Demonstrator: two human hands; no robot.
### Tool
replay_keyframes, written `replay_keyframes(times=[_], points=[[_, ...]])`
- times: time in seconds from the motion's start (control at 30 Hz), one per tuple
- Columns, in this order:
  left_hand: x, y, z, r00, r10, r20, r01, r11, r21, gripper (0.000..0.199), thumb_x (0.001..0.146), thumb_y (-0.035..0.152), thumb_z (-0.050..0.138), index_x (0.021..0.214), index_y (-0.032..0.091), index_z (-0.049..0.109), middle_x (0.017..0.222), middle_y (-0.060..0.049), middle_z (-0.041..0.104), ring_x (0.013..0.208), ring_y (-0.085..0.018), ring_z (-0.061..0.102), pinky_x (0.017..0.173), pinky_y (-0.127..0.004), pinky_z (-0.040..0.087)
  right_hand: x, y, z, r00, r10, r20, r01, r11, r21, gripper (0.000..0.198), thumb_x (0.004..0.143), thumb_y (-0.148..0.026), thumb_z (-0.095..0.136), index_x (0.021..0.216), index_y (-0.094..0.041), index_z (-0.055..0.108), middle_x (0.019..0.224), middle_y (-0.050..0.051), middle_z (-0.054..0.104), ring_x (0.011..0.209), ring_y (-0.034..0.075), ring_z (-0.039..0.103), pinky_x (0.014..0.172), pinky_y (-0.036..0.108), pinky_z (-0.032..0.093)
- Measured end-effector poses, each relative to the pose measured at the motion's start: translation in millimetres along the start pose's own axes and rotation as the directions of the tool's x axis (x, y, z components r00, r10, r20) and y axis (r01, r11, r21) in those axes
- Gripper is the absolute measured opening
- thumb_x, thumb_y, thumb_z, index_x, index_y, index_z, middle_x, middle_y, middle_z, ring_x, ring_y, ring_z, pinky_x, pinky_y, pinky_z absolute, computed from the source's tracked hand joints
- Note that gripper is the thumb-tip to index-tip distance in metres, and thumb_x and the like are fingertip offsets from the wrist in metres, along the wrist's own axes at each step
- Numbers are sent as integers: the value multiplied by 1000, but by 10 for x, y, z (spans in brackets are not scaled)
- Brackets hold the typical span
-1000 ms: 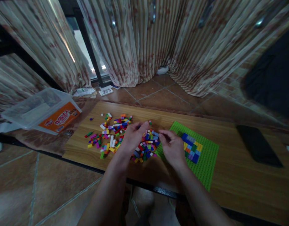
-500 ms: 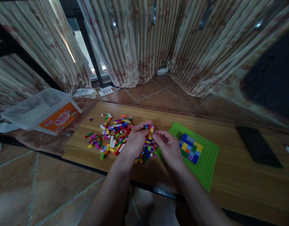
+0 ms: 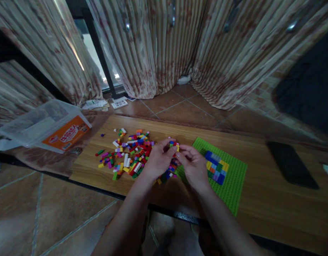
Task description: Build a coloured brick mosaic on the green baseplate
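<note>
Loose bricks [image 3: 126,160] lie left of our left hand [image 3: 159,160], which pinches a small multicoloured brick cluster [image 3: 175,144]; our right hand [image 3: 192,168] grips its right edge, beside the green baseplate [image 3: 235,177]. We seem to be fitting it together; next calls for careful alignment.

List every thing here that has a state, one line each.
Left hand: curled, holding bricks.
Right hand: curled beside the held bricks; grip unclear.
Held bricks: bunched; whether joined is unclear.
Loose bricks: scattered.
Green baseplate: flat, partly covered.
Brick patch: set on the baseplate.
Clear box: open-topped.
Curtains: hanging, gap at left.
</note>
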State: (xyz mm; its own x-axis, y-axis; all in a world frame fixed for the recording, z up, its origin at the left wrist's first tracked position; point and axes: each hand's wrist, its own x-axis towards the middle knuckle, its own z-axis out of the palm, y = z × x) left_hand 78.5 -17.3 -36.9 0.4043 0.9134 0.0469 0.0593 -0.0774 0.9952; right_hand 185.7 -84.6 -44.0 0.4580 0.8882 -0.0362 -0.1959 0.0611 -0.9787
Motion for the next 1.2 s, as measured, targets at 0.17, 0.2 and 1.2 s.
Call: replay_keyframes(times=[0.17,0.2,1.2], points=[[-21,82,21,1000,-20,4,20,996,-83,27,81,21,62,106,15,69,106,-7,71,95,-19,64,88,-30,49,-2,-27,3,1000,4,21,-4,1000,29,35,68,-37,80,95,-20,66,67,-3,68,58,12,61,61,28,52],[-28,104,25,999,-32,10,33,994,-109,26,81,22,62,105,15,69,103,-7,71,93,-18,64,86,-29,49,1,-34,2,1000,5,23,-6,999,37,35,67,-37,80,95,-20,66,66,-3,68,58,12,60,60,28,52],[-79,151,74,991,9,136,-9,1000,-2,19,89,27,51,94,18,67,73,0,63,65,-13,58,64,-24,47,26,-124,29,974,223,38,-226,951,209,38,62,-50,82,70,-18,62,51,-7,48,42,4,34,40,20,20]])
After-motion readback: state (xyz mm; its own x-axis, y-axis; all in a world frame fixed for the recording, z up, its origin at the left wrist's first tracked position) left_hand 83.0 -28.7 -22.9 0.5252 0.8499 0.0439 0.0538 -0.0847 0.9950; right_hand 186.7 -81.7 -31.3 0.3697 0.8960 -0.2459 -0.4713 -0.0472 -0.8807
